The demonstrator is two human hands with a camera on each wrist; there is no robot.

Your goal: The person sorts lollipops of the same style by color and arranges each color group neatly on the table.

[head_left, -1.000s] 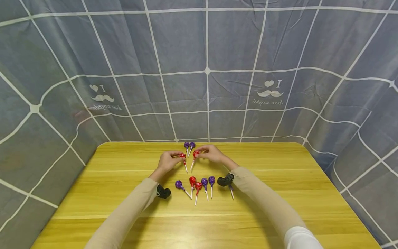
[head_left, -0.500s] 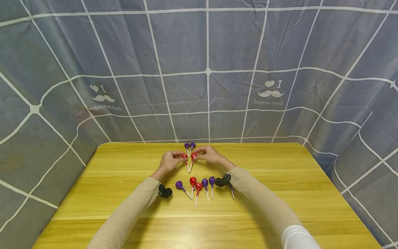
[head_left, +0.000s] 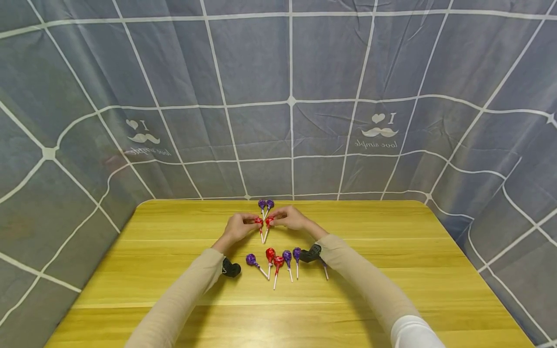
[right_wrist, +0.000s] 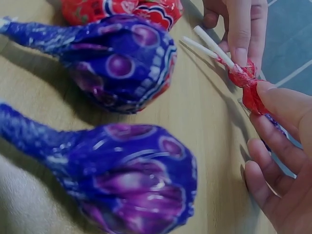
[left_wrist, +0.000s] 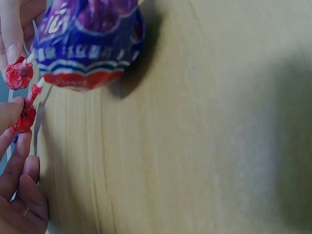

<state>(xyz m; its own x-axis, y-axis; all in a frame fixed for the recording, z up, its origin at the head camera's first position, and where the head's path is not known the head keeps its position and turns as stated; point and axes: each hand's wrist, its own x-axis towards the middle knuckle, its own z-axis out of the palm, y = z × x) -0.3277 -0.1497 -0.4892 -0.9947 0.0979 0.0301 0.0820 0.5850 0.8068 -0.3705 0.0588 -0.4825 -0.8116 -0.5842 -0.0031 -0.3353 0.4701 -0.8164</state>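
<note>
Near the far part of the table, my left hand [head_left: 238, 227] pinches a red-wrapped lollipop [head_left: 258, 221] by its head. My right hand [head_left: 292, 217] pinches a second red lollipop [head_left: 269, 221] close beside it. Their white sticks point toward me and lean together at the lower ends, forming a V. In the left wrist view, thumb and finger grip the red wrapper [left_wrist: 24, 119]. The right wrist view shows the right thumb and forefinger on the other red wrapper [right_wrist: 252, 97]. Just beyond, two purple lollipops [head_left: 270, 204] lie with their sticks crossing or touching.
Nearer me lie a tilted purple lollipop [head_left: 251, 259], two red lollipops [head_left: 278, 261] and two purple ones [head_left: 286, 256]. Another lollipop's stick [head_left: 326, 272] shows below the black right wrist camera [head_left: 311, 253], which hides its head. A grey curtain [head_left: 261, 130] hangs behind the wooden table [head_left: 174, 290].
Both hands have drawn closer together, bringing the two red lollipops from apart to side by side with stick ends meeting. They also shifted slightly toward me. The other lollipops have stayed put.
</note>
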